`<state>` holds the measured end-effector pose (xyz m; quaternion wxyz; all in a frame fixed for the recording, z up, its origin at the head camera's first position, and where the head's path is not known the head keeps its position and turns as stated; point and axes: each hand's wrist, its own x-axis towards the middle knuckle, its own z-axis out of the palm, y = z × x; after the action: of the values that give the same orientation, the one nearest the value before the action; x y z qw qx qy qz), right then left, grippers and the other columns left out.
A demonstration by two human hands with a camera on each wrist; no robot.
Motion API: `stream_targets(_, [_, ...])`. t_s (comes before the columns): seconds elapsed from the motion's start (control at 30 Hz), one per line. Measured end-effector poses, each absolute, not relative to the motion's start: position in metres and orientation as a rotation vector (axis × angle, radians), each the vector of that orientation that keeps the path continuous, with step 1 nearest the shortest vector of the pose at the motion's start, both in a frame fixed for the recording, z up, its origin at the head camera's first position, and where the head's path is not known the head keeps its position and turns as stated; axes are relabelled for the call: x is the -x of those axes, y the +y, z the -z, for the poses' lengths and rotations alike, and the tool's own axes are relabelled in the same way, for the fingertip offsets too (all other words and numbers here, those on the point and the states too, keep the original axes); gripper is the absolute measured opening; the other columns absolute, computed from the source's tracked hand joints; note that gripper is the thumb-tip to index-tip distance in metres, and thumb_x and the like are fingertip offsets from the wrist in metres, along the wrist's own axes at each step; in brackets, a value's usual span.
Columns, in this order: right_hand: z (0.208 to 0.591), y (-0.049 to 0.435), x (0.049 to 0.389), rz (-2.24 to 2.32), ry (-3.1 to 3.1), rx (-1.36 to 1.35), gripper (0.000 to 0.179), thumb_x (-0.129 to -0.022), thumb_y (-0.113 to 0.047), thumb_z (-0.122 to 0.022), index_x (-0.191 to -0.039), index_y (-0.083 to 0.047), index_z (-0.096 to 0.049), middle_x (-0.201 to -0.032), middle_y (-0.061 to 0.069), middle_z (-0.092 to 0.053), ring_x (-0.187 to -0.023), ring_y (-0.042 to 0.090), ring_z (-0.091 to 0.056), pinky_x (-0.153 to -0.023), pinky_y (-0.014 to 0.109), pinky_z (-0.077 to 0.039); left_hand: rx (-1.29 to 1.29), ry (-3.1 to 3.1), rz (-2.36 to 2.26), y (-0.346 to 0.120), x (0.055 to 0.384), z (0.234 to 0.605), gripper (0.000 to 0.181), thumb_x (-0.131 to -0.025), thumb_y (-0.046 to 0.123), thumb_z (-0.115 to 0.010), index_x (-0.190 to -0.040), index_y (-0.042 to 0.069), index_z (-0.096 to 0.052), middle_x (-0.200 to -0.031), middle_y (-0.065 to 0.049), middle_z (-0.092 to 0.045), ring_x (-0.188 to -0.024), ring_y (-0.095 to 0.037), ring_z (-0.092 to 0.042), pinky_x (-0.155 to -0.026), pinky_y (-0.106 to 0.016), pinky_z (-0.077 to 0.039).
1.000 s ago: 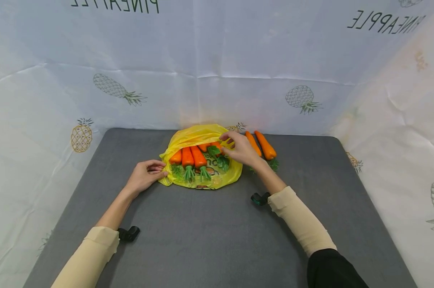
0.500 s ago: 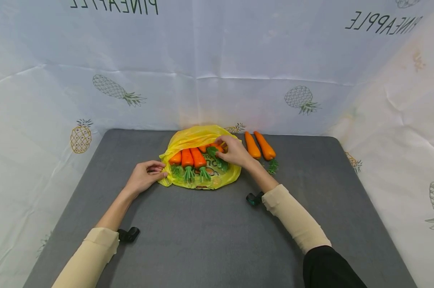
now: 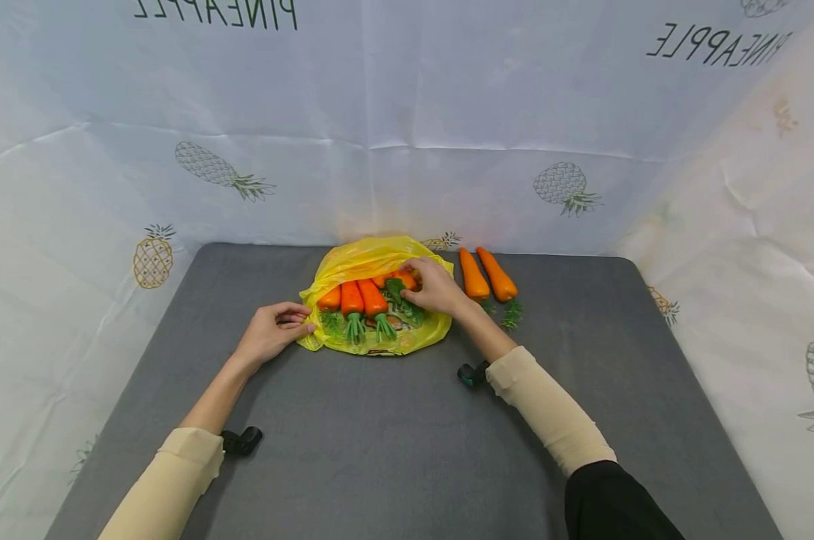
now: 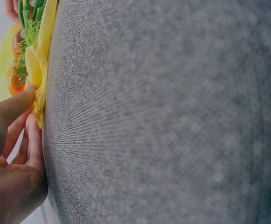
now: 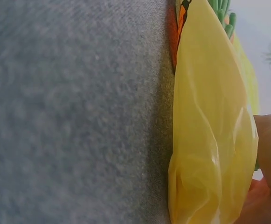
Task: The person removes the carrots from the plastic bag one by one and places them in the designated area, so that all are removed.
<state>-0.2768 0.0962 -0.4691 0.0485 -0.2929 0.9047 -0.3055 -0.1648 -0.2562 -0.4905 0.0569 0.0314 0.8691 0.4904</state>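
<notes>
A yellow plastic bag [image 3: 349, 259] lies on its side at the back of the table, mouth facing the person. Several orange carrots [image 3: 351, 298] rest inside, green tops outward. My left hand [image 3: 271, 330] pinches the bag's left rim between thumb and fingers; the left wrist view shows the bunched yellow plastic [image 4: 38, 70] at the fingertips. At the mouth's right side, my right hand [image 3: 437, 289] grips a carrot [image 3: 407, 280] with leafy greens, thumb in front and fingers behind. In the right wrist view the bag's wall [image 5: 210, 130] covers most of that grip.
Two loose carrots, one nearer the bag [image 3: 474, 276] and another beside it [image 3: 497, 276], lie to the right with their green tops toward the person. The grey table [image 3: 379, 442] ends at a pineapple-printed cloth [image 3: 407, 187] hanging behind and at both sides.
My right hand has moved left, further into the bag's mouth, and the leafy carrot top has shifted left with it. My left hand has stayed at the rim.
</notes>
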Motion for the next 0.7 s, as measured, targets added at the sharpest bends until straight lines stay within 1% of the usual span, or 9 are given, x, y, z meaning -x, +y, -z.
stream_targets(0.1, [0.4709,0.0952,0.2764,0.921,2.765,0.897,0.045,-0.099,-0.018,-0.080,-0.140,-0.004,-0.066,-0.136,0.017,-0.069,-0.119,0.034,-0.065,-0.103,0.049,-0.058,-0.098,2.635,-1.490,-0.2562,0.1649,0.4902,0.041,-0.101,0.019,-0.080,-0.136,-0.001,-0.071,-0.129,-0.026,-0.073,-0.105,-0.010,-0.069,-0.083,-0.008,-0.056])
stream_targets(0.3, [0.4729,0.0937,0.2753,0.900,2.748,0.872,0.050,-0.100,-0.019,-0.080,-0.145,-0.006,-0.063,-0.143,0.017,-0.066,-0.132,0.036,-0.061,-0.110,0.052,-0.055,-0.100,2.637,-1.483,-0.2557,0.1642,0.4892,0.041,-0.101,0.020,-0.080,-0.136,-0.001,-0.071,-0.129,-0.025,-0.073,-0.105,-0.011,-0.069,-0.083,-0.008,-0.055])
stream_targets(0.43, [0.4713,0.0928,0.2744,0.905,2.723,0.859,0.052,-0.099,-0.017,-0.080,-0.148,-0.007,-0.062,-0.147,0.017,-0.066,-0.133,0.037,-0.063,-0.111,0.054,-0.055,-0.099,2.639,-1.480,-0.2553,0.1641,0.4891,0.041,-0.101,0.020,-0.080,-0.135,-0.001,-0.071,-0.129,-0.025,-0.074,-0.105,-0.011,-0.070,-0.083,-0.009,-0.056])
stream_targets(0.57, [0.4707,0.0928,0.2737,0.906,2.703,0.860,0.053,-0.099,-0.015,-0.080,-0.149,-0.009,-0.062,-0.149,0.017,-0.066,-0.127,0.036,-0.067,-0.107,0.053,-0.058,-0.102,2.641,-1.484,-0.2549,0.1641,0.4890,0.041,-0.101,0.020,-0.080,-0.135,-0.001,-0.071,-0.128,-0.025,-0.074,-0.104,-0.012,-0.070,-0.082,-0.009,-0.056])
stream_targets(0.63, [0.4710,0.0933,0.2733,0.910,2.693,0.867,0.053,-0.099,-0.015,-0.080,-0.149,-0.010,-0.062,-0.149,0.016,-0.067,-0.119,0.034,-0.069,-0.102,0.050,-0.058,-0.106,2.644,-1.485,-0.2548,0.1642,0.4886,0.040,-0.101,0.019,-0.080,-0.135,-0.001,-0.072,-0.128,-0.025,-0.074,-0.104,-0.012,-0.070,-0.082,-0.009,-0.056])
stream_targets(0.7, [0.4698,0.0945,0.2728,0.913,2.674,0.871,0.054,-0.100,-0.016,-0.079,-0.150,-0.011,-0.062,-0.150,0.015,-0.067,-0.102,0.028,-0.068,-0.092,0.045,-0.057,-0.111,2.645,-1.487,-0.2548,0.1644,0.4879,0.040,-0.101,0.019,-0.080,-0.134,-0.001,-0.072,-0.127,-0.025,-0.074,-0.104,-0.012,-0.070,-0.082,-0.009,-0.056])
